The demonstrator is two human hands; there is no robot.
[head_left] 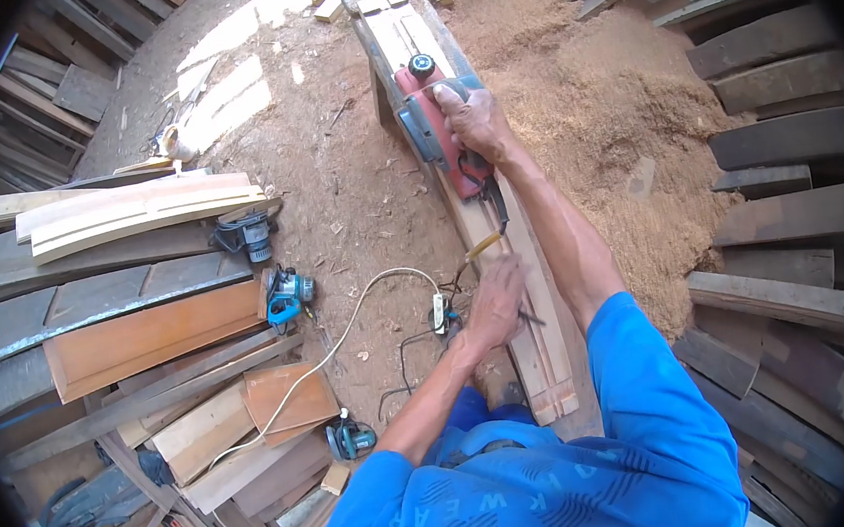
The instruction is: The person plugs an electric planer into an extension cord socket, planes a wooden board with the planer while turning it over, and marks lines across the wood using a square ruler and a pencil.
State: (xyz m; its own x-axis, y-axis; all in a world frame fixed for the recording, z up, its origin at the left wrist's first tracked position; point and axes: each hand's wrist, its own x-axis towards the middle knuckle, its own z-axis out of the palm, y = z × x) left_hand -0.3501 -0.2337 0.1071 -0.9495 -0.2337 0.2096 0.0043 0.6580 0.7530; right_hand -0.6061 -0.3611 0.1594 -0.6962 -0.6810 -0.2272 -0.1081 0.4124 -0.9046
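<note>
My right hand (pixel 475 123) is wrapped around the handle of a red and grey electric planer (pixel 438 132) with a black front knob (pixel 422 66). The planer rests on a long, narrow wooden workpiece (pixel 540 353). Lower down, over the near half of that wood, is my left hand (pixel 496 302), smeared by motion. A thin dark piece (pixel 533 320) sticks out beside its fingers; I cannot tell whether the hand holds it. The planer's cord (pixel 500 211) runs back toward a yellow-wrapped section (pixel 483 247) just above my left hand.
A white socket block (pixel 438 312) with a pale cable (pixel 348 330) lies on the dirt floor to the left. Several power tools, including a blue one (pixel 287 297), stand by stacked boards (pixel 157 332). Sawdust (pixel 612 136) heaps at right, beside more planks (pixel 790 221).
</note>
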